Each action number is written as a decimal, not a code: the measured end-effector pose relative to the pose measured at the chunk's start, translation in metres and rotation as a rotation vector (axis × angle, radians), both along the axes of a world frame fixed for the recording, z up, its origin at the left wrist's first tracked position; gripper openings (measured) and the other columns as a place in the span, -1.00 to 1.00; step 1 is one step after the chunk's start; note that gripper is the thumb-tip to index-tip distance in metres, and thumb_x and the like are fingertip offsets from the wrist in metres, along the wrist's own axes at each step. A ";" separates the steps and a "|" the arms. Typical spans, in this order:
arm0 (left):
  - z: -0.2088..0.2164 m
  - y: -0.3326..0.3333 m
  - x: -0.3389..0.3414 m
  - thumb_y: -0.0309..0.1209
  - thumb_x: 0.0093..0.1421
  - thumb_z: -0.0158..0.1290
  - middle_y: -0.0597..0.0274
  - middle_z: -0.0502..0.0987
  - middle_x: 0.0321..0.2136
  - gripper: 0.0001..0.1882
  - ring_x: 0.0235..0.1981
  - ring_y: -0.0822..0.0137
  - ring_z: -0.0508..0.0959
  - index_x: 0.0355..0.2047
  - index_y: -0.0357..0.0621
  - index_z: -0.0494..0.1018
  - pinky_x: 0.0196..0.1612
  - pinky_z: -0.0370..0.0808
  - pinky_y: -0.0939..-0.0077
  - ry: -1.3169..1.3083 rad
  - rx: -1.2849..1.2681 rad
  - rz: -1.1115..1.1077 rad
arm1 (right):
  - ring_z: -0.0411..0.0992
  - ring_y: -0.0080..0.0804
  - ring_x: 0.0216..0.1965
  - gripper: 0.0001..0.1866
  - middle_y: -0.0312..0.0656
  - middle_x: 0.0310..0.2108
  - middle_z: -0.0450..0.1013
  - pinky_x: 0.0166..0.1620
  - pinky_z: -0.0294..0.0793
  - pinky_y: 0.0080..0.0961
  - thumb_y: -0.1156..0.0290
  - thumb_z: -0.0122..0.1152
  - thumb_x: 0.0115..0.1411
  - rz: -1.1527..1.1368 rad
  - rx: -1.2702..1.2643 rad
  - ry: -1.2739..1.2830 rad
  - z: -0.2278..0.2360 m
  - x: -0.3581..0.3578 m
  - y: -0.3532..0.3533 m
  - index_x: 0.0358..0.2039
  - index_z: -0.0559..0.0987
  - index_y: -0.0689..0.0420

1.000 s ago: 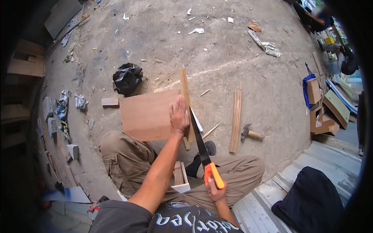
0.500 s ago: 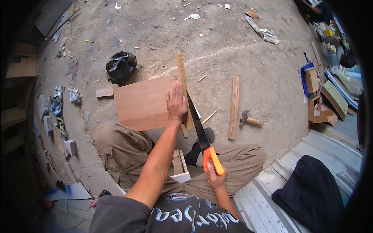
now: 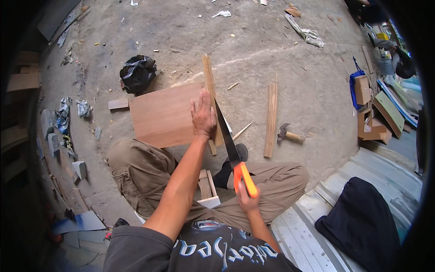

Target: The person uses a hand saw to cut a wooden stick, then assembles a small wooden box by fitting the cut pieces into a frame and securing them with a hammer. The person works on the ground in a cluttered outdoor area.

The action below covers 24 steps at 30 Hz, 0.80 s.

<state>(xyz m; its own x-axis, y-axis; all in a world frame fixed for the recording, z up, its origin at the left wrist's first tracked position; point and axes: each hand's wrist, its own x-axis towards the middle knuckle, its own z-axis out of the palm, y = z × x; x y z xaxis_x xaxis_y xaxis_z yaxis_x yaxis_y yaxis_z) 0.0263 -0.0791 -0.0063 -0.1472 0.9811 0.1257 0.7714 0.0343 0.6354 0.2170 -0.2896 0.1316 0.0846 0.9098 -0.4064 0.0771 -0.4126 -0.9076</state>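
Over gritty concrete (image 3: 326,95), the left hand (image 3: 203,117) lies flat on rectangular plywood (image 3: 163,115); the right hand (image 3: 248,197) grips a tapered saw (image 3: 232,152).

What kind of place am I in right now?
Probably a makeshift woodworking spot: the right hand grips an orange-handled saw beside a wooden strip, a claw hammer lies nearby, and scraps litter the rough, concrete-looking floor.

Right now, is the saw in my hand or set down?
In hand: your right hand is wrapped around the orange handle of the saw.
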 end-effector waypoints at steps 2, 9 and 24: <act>-0.002 0.001 0.002 -0.38 0.18 -0.17 0.08 0.15 0.34 -0.30 0.37 0.22 0.12 0.37 -0.17 0.03 0.39 -0.19 -0.02 0.003 0.008 0.000 | 0.28 -0.66 -0.65 -0.83 -0.40 -0.69 0.30 -0.59 0.21 -0.57 0.42 0.14 0.25 0.014 -0.046 -0.026 0.014 0.018 -0.030 -0.47 0.52 0.21; 0.008 0.003 0.007 -0.37 0.20 -0.16 0.10 0.18 0.33 -0.31 0.37 0.24 0.13 0.36 -0.19 0.04 0.39 -0.21 -0.02 0.037 0.018 -0.034 | 0.23 -0.67 -0.68 -0.70 -0.43 -0.73 0.28 -0.60 0.15 -0.60 0.33 0.17 0.26 -0.047 -0.114 0.259 -0.045 -0.039 0.147 -0.59 0.46 0.17; 0.009 0.002 0.007 -0.40 0.18 -0.14 0.15 0.18 0.33 -0.32 0.37 0.26 0.12 0.35 -0.12 0.07 0.38 -0.17 -0.07 0.025 0.012 -0.058 | 0.24 -0.67 -0.63 -0.75 -0.43 -0.68 0.31 -0.55 0.20 -0.55 0.38 0.16 0.26 -0.102 -0.104 0.177 -0.031 -0.038 0.120 -0.53 0.49 0.22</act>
<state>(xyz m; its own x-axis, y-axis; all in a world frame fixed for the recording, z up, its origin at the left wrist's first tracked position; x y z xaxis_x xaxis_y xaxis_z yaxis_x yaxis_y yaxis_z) 0.0336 -0.0769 0.0025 -0.0871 0.9862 0.1409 0.7875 -0.0184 0.6160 0.1790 -0.1693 0.1006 0.0932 0.8527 -0.5141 -0.1263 -0.5020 -0.8556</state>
